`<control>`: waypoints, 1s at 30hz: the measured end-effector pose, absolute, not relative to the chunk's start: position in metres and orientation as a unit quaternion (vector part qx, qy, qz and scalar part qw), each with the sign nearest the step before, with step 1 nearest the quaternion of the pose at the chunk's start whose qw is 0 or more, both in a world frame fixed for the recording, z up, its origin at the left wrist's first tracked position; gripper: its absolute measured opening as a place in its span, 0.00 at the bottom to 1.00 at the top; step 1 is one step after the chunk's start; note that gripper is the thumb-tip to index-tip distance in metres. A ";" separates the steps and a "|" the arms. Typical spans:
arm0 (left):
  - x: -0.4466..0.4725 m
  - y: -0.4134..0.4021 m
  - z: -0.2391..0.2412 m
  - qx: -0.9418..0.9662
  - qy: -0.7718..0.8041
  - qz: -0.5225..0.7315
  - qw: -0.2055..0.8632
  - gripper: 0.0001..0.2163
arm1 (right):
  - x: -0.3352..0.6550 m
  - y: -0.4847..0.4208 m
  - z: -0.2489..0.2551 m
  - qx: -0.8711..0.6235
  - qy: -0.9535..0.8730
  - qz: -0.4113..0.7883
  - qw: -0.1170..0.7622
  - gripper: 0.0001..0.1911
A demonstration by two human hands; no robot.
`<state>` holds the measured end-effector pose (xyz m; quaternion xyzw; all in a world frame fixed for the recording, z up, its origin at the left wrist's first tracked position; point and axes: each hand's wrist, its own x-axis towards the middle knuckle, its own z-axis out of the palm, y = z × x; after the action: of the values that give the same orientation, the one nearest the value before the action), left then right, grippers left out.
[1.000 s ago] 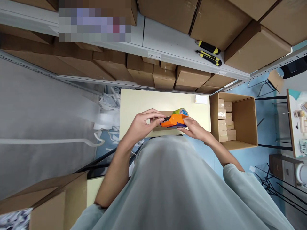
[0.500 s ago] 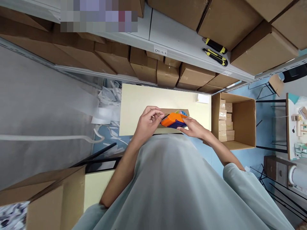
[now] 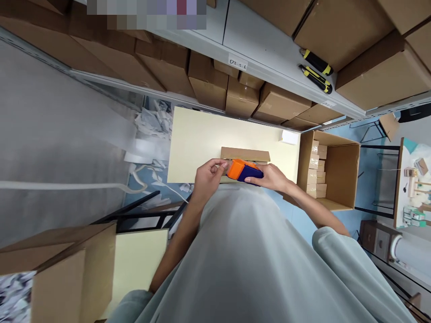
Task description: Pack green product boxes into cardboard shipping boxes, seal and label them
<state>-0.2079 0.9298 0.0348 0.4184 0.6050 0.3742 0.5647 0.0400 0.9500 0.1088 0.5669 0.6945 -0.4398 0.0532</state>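
Observation:
An orange and dark blue tape dispenser (image 3: 238,169) is held low over the near edge of the table, close to my body. My right hand (image 3: 271,176) wraps round its right end, with the thumb along the blue side. My left hand (image 3: 209,176) is pinched at the dispenser's left end; what lies between thumb and fingertips is too small to make out. Just behind and under the dispenser is a cardboard box (image 3: 245,154) on the cream table (image 3: 197,134), partly hidden by the dispenser and hands.
A small white box (image 3: 288,137) sits at the table's right end. Beside it stands an open carton (image 3: 341,172) with several small boxes inside. Above, a shelf (image 3: 262,45) bears cartons and two utility knives (image 3: 316,74). Another carton (image 3: 63,273) is at lower left.
The dispenser has been turned, so more of its blue side shows and the coloured round part is out of sight. My left hand stays pinched at its end. The camera view has shifted.

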 end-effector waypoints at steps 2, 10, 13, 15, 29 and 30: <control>-0.207 0.927 0.031 0.389 0.611 0.372 0.581 0.18 | 0.045 0.956 0.119 0.558 0.685 -0.461 0.076 0.23; -0.246 0.928 -0.007 0.255 0.676 0.413 0.555 0.18 | 0.086 0.986 0.136 0.558 0.616 -0.534 0.154 0.32; -0.249 0.920 -0.021 0.200 0.663 0.412 0.592 0.18 | 0.091 0.998 0.129 0.548 0.608 -0.547 0.174 0.34; -0.243 0.915 -0.026 0.152 0.636 0.410 0.635 0.18 | 0.092 1.004 0.123 0.546 0.611 -0.541 0.188 0.35; -0.227 0.933 -0.041 0.078 0.535 0.436 0.719 0.19 | 0.093 1.020 0.133 0.549 0.599 -0.557 0.172 0.33; -0.227 0.935 -0.043 0.077 0.534 0.436 0.720 0.19 | 0.093 1.020 0.131 0.549 0.595 -0.562 0.169 0.33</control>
<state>-0.2268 0.9353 -0.0426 0.0765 0.5344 0.4365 0.7198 0.0935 1.0202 0.1306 0.5488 0.5951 -0.5623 0.1686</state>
